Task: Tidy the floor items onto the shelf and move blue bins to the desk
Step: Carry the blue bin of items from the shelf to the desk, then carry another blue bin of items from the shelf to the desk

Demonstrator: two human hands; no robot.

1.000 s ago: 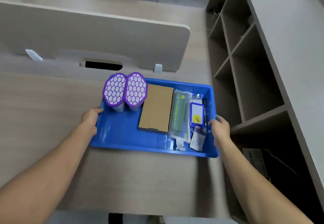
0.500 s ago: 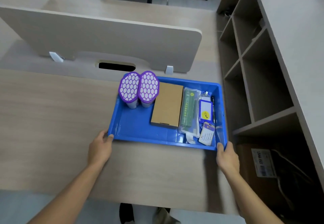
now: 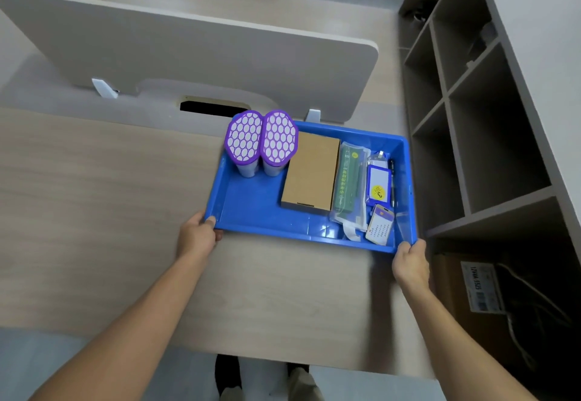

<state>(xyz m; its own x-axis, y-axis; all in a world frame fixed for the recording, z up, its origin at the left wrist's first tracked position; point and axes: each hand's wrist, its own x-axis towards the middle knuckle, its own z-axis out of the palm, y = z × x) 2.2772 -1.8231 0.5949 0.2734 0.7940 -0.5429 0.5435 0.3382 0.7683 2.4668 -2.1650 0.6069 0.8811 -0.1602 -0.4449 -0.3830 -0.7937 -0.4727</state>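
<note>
A blue bin (image 3: pixel 251 209) rests on the wooden desk (image 3: pixel 94 196), near its right end. Inside stand two containers with purple honeycomb lids (image 3: pixel 261 139), a flat brown cardboard box (image 3: pixel 311 171), a green packet in clear plastic (image 3: pixel 349 177), a blue badge holder (image 3: pixel 379 185) and a small card (image 3: pixel 380 224). My left hand (image 3: pixel 198 237) grips the bin's near left corner. My right hand (image 3: pixel 408 259) grips its near right corner.
A beige divider panel (image 3: pixel 188 55) stands along the desk's far edge, with a cable slot (image 3: pixel 213 106) below it. An open shelf unit (image 3: pixel 471 117) rises at the right. A cardboard box with a label (image 3: pixel 481 287) and cables sit on the floor under it.
Both hands slid from the bin's sides to its near corners. The bin now lies farther back on the desk, close to the divider.
</note>
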